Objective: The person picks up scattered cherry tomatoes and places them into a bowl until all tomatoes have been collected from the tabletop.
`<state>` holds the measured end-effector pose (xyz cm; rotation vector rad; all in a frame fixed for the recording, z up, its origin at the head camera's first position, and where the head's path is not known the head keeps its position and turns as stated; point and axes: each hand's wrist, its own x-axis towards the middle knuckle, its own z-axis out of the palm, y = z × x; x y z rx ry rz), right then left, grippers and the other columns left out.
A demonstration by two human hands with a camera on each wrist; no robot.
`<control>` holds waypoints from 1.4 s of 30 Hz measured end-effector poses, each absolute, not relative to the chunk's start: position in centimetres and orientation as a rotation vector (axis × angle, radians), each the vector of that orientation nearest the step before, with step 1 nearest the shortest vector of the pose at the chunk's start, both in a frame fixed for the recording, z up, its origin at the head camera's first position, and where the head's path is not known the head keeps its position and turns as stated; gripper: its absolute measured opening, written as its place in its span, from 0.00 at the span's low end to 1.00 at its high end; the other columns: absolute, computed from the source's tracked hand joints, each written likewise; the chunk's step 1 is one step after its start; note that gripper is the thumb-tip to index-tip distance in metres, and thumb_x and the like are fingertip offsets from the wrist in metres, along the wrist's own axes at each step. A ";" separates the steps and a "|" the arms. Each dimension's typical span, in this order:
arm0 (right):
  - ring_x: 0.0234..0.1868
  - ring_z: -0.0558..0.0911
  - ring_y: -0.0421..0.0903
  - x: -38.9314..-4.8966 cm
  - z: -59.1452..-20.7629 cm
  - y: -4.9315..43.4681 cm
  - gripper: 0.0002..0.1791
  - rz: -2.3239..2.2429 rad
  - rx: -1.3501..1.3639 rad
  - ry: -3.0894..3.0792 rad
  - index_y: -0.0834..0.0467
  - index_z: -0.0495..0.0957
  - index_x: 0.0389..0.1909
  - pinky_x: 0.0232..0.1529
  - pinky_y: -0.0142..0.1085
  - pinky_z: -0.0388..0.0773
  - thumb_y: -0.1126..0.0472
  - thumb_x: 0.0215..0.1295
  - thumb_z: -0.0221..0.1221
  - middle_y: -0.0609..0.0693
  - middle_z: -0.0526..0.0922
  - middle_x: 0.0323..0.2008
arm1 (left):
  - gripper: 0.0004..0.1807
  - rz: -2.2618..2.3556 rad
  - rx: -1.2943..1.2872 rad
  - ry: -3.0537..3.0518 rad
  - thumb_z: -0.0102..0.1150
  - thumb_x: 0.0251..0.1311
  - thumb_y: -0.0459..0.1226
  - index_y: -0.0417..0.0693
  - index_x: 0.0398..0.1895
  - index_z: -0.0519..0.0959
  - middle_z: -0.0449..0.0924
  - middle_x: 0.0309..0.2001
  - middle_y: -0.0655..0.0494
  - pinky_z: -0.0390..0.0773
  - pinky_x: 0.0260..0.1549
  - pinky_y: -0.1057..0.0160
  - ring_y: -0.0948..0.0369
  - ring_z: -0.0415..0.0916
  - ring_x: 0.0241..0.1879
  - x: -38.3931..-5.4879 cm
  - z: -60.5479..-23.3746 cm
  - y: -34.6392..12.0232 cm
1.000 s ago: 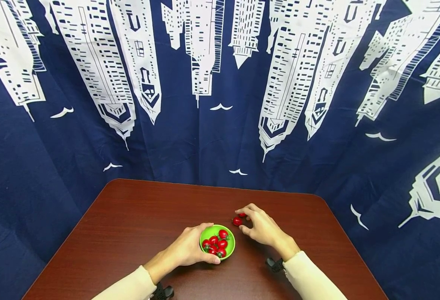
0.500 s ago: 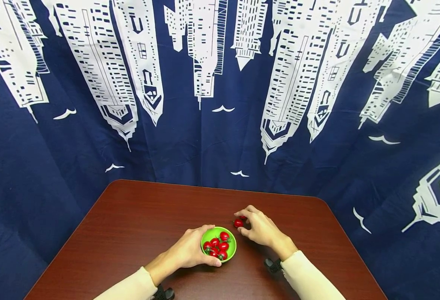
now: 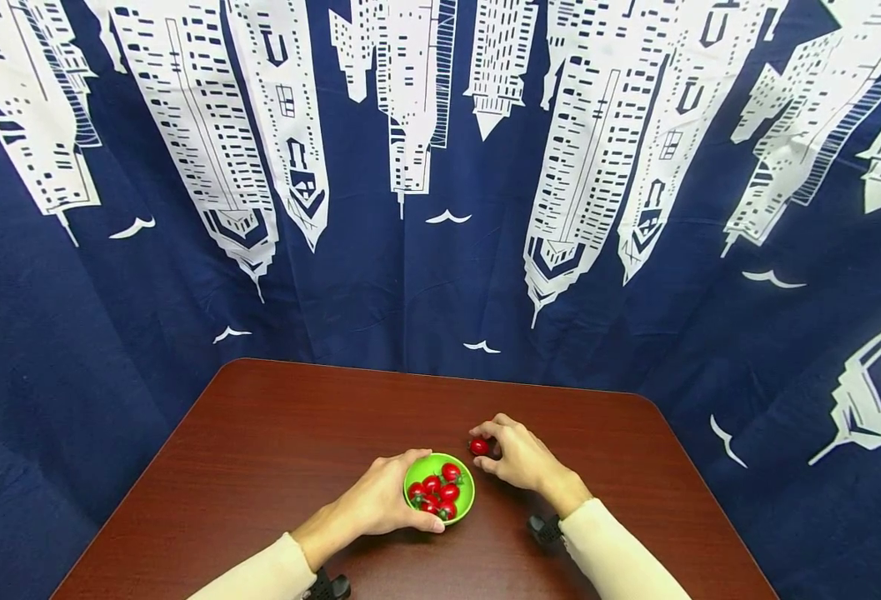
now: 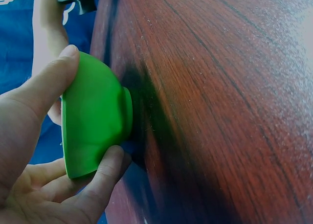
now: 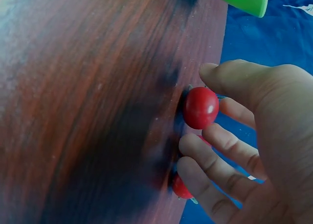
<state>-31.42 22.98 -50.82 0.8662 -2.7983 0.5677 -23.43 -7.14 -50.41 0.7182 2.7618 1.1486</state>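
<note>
My left hand [image 3: 391, 493] grips a small lime-green bowl [image 4: 95, 116] by its side, thumb at the near rim and fingers round the far side. Inside the bowl lie several red cherry tomatoes [image 3: 449, 492] with green stems. To the right of it, my right hand [image 3: 518, 454] hovers low over the table, thumb and fingers spread around a loose cherry tomato [image 5: 201, 108]. A gap shows between the thumb and that tomato. Another cherry tomato [image 5: 181, 186] lies on the table behind the fingers in the right wrist view, and a bit of red shows between them.
The brown wooden table [image 3: 320, 408] has rounded far corners. Behind it hangs a dark blue cloth [image 3: 357, 283] printed with white buildings and birds. A black wrist camera [image 3: 545, 528] is strapped under the right wrist, and another sits under the left.
The right fingers have come down slightly closer around the nearer tomato, hiding the second tomato from the head view. The left hand and bowl hold almost still; the head view has shifted slightly.
</note>
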 end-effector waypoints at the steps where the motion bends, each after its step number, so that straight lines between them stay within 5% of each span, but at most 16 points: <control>1: 0.38 0.82 0.40 -31.5 -50.9 23.0 0.22 0.576 0.875 -2.794 0.56 0.92 0.62 0.39 0.32 0.80 0.59 0.68 0.82 0.50 0.87 0.47 | 0.59 1.143 0.706 2.762 0.96 0.49 0.57 0.44 0.82 0.77 0.92 0.64 0.48 0.90 0.63 0.44 0.46 0.86 0.64 -23.4 -50.4 -7.1; 6: 0.36 0.82 0.38 -31.7 -51.5 23.1 0.21 0.601 0.945 -2.775 0.58 0.92 0.59 0.41 0.34 0.85 0.63 0.67 0.82 0.49 0.87 0.44 | 0.59 1.125 0.644 2.757 0.96 0.49 0.58 0.47 0.83 0.77 0.90 0.67 0.46 0.87 0.65 0.35 0.40 0.80 0.69 -23.3 -50.4 -7.0; 8: 0.36 0.82 0.37 -31.8 -51.6 23.1 0.20 0.589 0.971 -2.767 0.59 0.91 0.58 0.53 0.42 0.92 0.64 0.67 0.82 0.49 0.88 0.44 | 0.59 1.123 0.645 2.760 0.96 0.49 0.57 0.46 0.83 0.77 0.90 0.67 0.46 0.87 0.65 0.35 0.40 0.80 0.69 -23.3 -50.4 -7.0; 11: 0.36 0.83 0.35 -31.8 -51.7 23.1 0.20 0.585 0.986 -2.763 0.60 0.91 0.58 0.58 0.49 0.93 0.67 0.66 0.81 0.50 0.89 0.44 | 0.59 1.117 0.649 2.773 0.96 0.49 0.57 0.46 0.83 0.77 0.90 0.67 0.46 0.87 0.65 0.35 0.40 0.80 0.69 -23.3 -50.4 -7.0; 19: 0.36 0.87 0.40 -31.7 -51.8 23.0 0.17 0.681 1.013 -2.753 0.64 0.91 0.56 0.41 0.29 0.87 0.72 0.67 0.78 0.55 0.90 0.45 | 0.60 1.122 0.648 2.768 0.95 0.49 0.58 0.47 0.83 0.77 0.90 0.67 0.46 0.86 0.66 0.34 0.38 0.79 0.70 -23.4 -50.6 -7.1; 42: 0.34 0.86 0.37 -31.7 -52.0 22.9 0.15 0.791 1.001 -2.740 0.65 0.91 0.53 0.37 0.27 0.86 0.75 0.67 0.76 0.56 0.91 0.43 | 0.60 1.128 0.656 2.764 0.96 0.47 0.58 0.47 0.83 0.78 0.92 0.64 0.49 0.86 0.65 0.38 0.43 0.81 0.67 -23.5 -50.5 -7.1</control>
